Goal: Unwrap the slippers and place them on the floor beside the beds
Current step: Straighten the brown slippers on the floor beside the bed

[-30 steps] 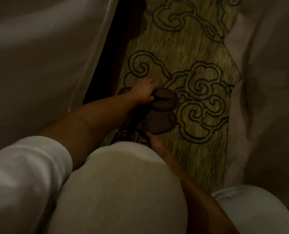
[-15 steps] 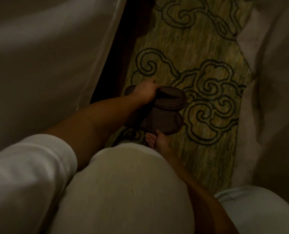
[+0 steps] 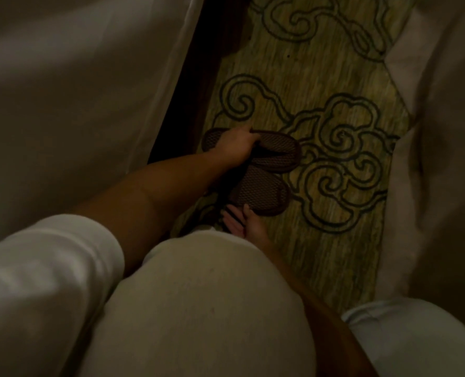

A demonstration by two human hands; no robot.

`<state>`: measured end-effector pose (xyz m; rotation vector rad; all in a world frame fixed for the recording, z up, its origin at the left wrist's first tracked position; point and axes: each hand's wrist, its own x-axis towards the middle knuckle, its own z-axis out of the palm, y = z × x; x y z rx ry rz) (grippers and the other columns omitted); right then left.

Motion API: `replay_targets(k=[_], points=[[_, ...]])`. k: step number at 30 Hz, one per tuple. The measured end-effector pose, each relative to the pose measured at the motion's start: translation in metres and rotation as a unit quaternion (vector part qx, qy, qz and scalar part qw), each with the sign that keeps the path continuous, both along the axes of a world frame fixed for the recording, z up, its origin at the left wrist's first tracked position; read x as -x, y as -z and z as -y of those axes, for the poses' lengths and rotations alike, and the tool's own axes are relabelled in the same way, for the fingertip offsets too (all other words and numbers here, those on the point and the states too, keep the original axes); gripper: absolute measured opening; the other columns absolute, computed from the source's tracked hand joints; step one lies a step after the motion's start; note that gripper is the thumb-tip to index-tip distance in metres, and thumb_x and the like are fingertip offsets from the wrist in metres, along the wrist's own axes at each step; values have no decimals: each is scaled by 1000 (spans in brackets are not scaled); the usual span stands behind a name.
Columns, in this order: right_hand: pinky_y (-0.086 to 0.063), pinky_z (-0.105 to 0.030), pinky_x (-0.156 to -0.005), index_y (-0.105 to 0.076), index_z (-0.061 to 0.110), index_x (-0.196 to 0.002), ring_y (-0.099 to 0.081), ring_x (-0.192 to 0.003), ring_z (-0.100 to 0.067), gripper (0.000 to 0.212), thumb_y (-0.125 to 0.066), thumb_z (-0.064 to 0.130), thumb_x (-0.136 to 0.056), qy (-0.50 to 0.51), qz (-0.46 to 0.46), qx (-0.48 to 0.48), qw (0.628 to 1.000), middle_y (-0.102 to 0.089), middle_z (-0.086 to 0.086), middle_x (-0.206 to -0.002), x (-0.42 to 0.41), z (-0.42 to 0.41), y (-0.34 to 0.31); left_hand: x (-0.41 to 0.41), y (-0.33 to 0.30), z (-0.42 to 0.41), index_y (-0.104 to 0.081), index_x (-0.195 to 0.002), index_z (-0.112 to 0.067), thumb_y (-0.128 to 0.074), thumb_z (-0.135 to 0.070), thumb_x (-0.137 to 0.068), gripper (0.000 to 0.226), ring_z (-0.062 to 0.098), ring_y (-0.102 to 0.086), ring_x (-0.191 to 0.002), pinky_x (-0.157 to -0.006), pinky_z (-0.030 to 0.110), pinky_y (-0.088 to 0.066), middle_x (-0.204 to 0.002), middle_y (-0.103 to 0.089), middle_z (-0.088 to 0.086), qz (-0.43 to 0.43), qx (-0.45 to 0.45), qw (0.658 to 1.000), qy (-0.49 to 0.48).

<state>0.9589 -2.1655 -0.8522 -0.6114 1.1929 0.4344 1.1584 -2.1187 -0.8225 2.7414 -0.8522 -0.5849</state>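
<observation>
Left hand (image 3: 232,145) clamped on far slipper (image 3: 269,151); right hand (image 3: 239,221) open, seemingly touching near slipper (image 3: 261,193); both lying crosswise on carpet (image 3: 321,240).

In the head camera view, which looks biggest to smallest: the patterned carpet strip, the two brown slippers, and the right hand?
1. carpet
2. far slipper and near slipper, which look alike
3. right hand, partly hidden by the knee, so unsure

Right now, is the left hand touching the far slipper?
Touching. The head view shows the left hand gripping the far slipper, fingers curled over its edge, no gap.
</observation>
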Motion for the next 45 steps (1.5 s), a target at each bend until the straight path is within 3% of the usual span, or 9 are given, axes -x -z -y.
replay_targets(k=[10,14,19,23,32,36,41,43,45], points=[[-54,-38,-91,-48,14,-132,-68,-100,-23,29,-38,31,-110,49,23,55,997,-59,-19,-138,9,-6,10,10,9,-2,-60,-131,-21,-51,-29,-100,34,37,-55,-118,-86,46,-52,-136,-50,17,21,-7,1000,11],[-53,-43,-94,-40,9,-149,-65,-109,-33,43,-39,28,-111,53,17,72,996,-56,-21,-143,13,2,13,21,14,4,-53,-137,-13,-52,-25,-97,41,38,-49,-123,-84,44,-50,-141,-46,20,25,-38,999,24],[-55,-37,-73,-40,8,-150,-66,-101,-31,45,-32,30,-112,-26,-13,64,998,-61,-19,-136,10,8,8,25,19,3,-48,-140,-10,-60,-30,-88,57,38,-48,-122,-88,46,-47,-142,-45,20,36,-61,996,52],[-54,-35,-71,-43,9,-149,-67,-88,-24,48,-33,35,-111,-105,-9,57,993,-61,-19,-138,6,14,7,20,25,-4,-43,-146,-15,-67,-44,-86,71,38,-44,-128,-95,48,-46,-149,-40,19,28,-55,996,70],[-49,-46,-73,-54,-4,-106,-59,-62,-33,20,-47,15,-103,-277,-29,139,950,-66,-13,-50,-9,25,6,26,29,-18,-31,-156,-22,-77,-50,-81,92,36,-32,-143,-109,51,-35,-163,-26,13,9,-70,994,79],[-46,-19,-42,-60,-11,-116,-56,-53,-26,31,-54,15,-101,-374,-9,178,910,-66,-2,-45,-8,32,-1,27,26,-8,-33,-153,-18,-78,-48,-80,91,37,-36,-140,-106,50,-37,-159,-30,16,22,-90,992,83],[-42,-47,-79,-54,-3,-127,-55,-86,-39,36,-53,22,-101,-371,21,108,922,-75,-19,-77,-14,25,-10,21,22,-11,-37,-151,-18,-78,-53,-77,91,36,-39,-136,-103,49,-41,-156,-34,16,31,-83,991,100],[-37,-49,-85,-52,6,-125,-50,-96,-39,28,-49,24,-103,-353,12,77,932,-73,-27,-99,-19,25,-14,20,21,-10,-37,-151,-18,-78,-52,-77,91,37,-39,-136,-103,49,-40,-156,-33,16,32,-81,991,98],[-35,-48,-85,-55,10,-119,-48,-96,-38,23,-48,25,-103,-355,10,55,933,-74,-25,-96,-18,28,-17,23,21,-10,-36,-152,-19,-78,-52,-78,91,37,-37,-138,-104,50,-39,-157,-32,16,27,-79,992,93]])
